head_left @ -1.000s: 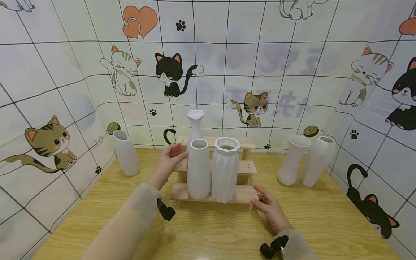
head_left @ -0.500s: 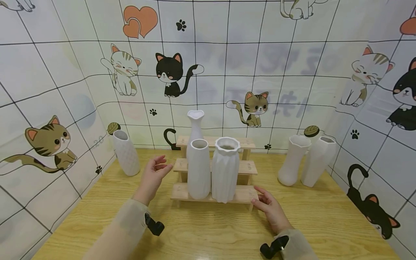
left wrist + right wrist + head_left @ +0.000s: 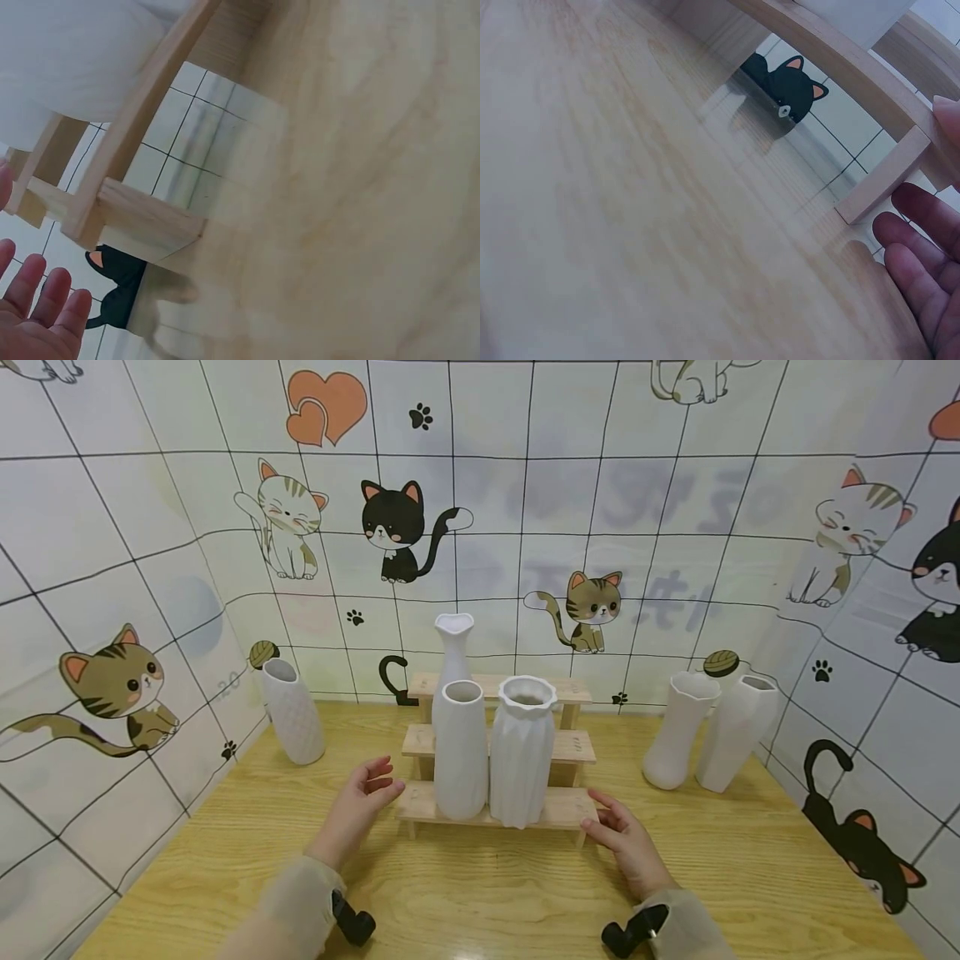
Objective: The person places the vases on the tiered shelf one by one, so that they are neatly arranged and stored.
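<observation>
A: Background?
B: White grid wall (image 3: 487, 493) with cartoon cats, hearts and paw prints. Below it, a yellowish wood-grain tabletop (image 3: 480, 893).
A: Main item?
B: Three-tier wooden stand (image 3: 567, 808), middle of the tabletop, lowest step toward the person.
A: What's on it?
B: Two white vases side by side on the lowest step: smooth tapered vase (image 3: 461, 760) left, fluted vase (image 3: 521, 768) with a ruffled rim right. Slim vase (image 3: 453, 652) with a flared mouth behind the tapered one; its base is hidden, can't tell which step.
A: Hands?
B: Right hand (image 3: 630, 843) pinches the right end of the lowest step, thumb at the front edge. Left hand (image 3: 356, 806) is just beside the left end, fingers loosely spread, palm toward the stand; wrist view shows a gap.
A: Rest?
B: Textured vase (image 3: 294, 718) far left on the tabletop; wavy-rimmed vase (image 3: 675, 735) and angular vase (image 3: 737, 735) close together at right. Beige sleeves, black wrist cameras.
</observation>
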The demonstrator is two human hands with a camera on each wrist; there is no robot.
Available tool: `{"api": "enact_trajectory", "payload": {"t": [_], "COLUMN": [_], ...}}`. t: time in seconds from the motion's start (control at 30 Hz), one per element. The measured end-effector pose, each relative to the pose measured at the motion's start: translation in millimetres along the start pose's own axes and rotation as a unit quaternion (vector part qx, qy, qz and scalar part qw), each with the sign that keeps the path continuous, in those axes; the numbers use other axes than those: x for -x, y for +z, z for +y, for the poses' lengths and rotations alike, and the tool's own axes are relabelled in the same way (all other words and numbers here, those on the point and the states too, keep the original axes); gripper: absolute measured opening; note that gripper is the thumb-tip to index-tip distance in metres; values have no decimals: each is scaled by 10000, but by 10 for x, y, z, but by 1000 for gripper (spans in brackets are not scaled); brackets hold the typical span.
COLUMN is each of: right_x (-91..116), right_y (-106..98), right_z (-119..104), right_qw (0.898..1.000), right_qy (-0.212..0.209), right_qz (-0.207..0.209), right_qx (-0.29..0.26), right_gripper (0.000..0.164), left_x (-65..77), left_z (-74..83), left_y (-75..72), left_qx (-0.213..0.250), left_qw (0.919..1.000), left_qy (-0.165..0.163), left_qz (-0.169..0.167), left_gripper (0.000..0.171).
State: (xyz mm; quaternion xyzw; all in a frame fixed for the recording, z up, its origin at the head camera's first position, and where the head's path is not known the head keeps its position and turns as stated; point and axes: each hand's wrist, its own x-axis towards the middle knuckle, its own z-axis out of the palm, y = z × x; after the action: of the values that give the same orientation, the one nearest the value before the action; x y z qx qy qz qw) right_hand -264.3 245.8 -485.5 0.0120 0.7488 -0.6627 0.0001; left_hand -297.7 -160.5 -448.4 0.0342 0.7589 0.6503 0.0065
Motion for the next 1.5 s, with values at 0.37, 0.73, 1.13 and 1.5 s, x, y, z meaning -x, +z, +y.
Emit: {"api": "enact_trajectory", "payload": {"t": [0.37,0.73,1.13,1.5], "right_x": [-1,-11,14,14], "right_y": [8,30,11,12], "right_z": [-16,-22,-50,-42], "right_qw": [10000,10000,9999,9999], "right_qy": [50,56,142,112], "right_qz": [42,62,75,90], "right_qx": [-38,-51,-13,-92], "right_gripper": [63,62,61,59], "left_x": [32,78,80,72], "left_z": [-234,-353,-385,-422], "left_y": [160,140,169,155], "left_qx": [700,467,256,343], "left_qw": [9973,9988,9997,9994], "left_qy": [-119,-169,-46,-77], "left_qz": [197,-35,-33,-61], "left_gripper": [66,68,69,69]}}
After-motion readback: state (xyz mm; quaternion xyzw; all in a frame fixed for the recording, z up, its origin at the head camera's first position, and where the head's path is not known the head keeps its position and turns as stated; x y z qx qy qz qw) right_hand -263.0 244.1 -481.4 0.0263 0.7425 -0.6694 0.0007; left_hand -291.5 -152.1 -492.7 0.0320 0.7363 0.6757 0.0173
